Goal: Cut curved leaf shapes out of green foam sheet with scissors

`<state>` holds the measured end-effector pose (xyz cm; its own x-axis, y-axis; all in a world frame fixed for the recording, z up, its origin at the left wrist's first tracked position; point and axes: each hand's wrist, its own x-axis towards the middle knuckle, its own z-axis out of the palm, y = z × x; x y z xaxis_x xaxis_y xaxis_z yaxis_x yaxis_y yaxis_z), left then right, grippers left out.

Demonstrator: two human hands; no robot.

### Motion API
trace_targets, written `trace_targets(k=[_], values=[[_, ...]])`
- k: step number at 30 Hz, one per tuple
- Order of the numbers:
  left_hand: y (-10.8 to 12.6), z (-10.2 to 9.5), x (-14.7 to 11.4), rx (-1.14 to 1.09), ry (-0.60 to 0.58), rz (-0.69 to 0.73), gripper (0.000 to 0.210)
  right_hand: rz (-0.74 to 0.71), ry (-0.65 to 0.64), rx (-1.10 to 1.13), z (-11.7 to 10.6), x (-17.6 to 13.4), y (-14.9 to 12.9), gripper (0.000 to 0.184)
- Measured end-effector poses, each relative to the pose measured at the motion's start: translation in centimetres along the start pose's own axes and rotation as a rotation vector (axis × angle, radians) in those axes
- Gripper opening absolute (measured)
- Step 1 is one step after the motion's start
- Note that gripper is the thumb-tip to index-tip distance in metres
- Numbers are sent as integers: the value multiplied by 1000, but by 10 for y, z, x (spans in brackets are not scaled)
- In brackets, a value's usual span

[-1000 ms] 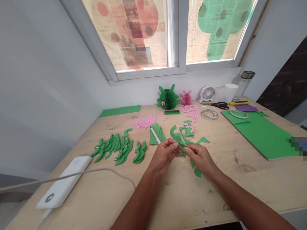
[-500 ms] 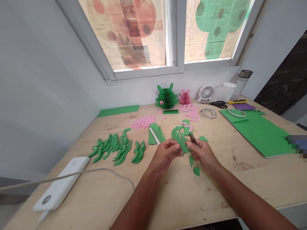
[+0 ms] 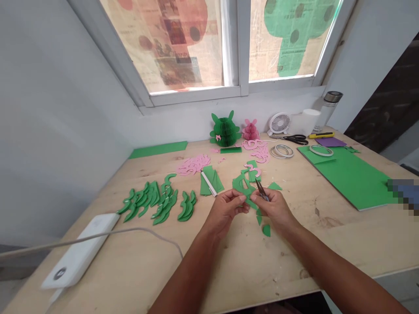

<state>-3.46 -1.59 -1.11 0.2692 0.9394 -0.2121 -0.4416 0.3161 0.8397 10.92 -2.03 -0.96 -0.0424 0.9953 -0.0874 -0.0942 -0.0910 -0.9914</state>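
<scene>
My left hand [image 3: 229,206] is closed, with thumb and forefinger pinching a piece of green paper [image 3: 250,202] whose edges are partly hidden by the fingers. Close by on the right, my right hand [image 3: 276,207] is closed around small scissors [image 3: 261,187], their dark blades pointing up and away. The right fingertips are at the same green paper. Beyond both hands lie curved green paper offcuts [image 3: 240,181] and a pink curved cutout [image 3: 253,170]. Small green scraps [image 3: 266,230] are scattered below the right hand.
Stacks of wavy green cutouts [image 3: 165,203] sit left, near a white power bank [image 3: 80,253] with a cable. A white pen [image 3: 208,182] rests on green strips. Behind are pink cutouts [image 3: 194,165], a green honeycomb paper figure [image 3: 225,132] and tape rolls [image 3: 282,151]. Green sheets [image 3: 353,179] lie right.
The view has shifted slightly, moving the table items a little up and left. My hands stay close together, and the right hand with the scissors has turned slightly nearer the left.
</scene>
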Motion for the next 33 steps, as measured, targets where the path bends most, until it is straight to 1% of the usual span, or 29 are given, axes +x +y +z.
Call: trace_targets(k=[4,8,9,11,13,15,17,21,23,25,28,31,33], values=[[1,-1,0,2,15,13,19,7,23,-21,-1,0,0,36],[5,-3,0,-22,48,23,19,14,72,-21,-4,2,3,35],[5,-4,0,-34,48,19,19,6,105,-9,-6,3,3,34],[6,-4,0,-62,36,7,20,-32,217,69,-9,6,3,32],[6,-4,-1,-89,26,-4,20,-89,367,226,-12,9,1,34],[6,-3,-1,-105,23,-10,20,-95,398,339,-15,11,0,40],[7,-2,-1,-107,24,-9,21,-49,339,362,-15,12,0,41],[6,-1,-1,-46,22,11,21,58,82,253,-8,7,5,39],[4,-1,-1,24,11,27,20,32,4,170,-4,4,6,37],[2,-2,0,102,-7,40,19,-14,-22,75,-3,1,6,35],[-1,-2,0,192,-23,48,18,-57,-5,-46,-2,0,3,33],[-2,-2,1,176,1,51,21,-65,24,-101,-2,1,1,34],[-2,-2,2,144,29,58,23,-80,19,-119,-2,2,2,34]])
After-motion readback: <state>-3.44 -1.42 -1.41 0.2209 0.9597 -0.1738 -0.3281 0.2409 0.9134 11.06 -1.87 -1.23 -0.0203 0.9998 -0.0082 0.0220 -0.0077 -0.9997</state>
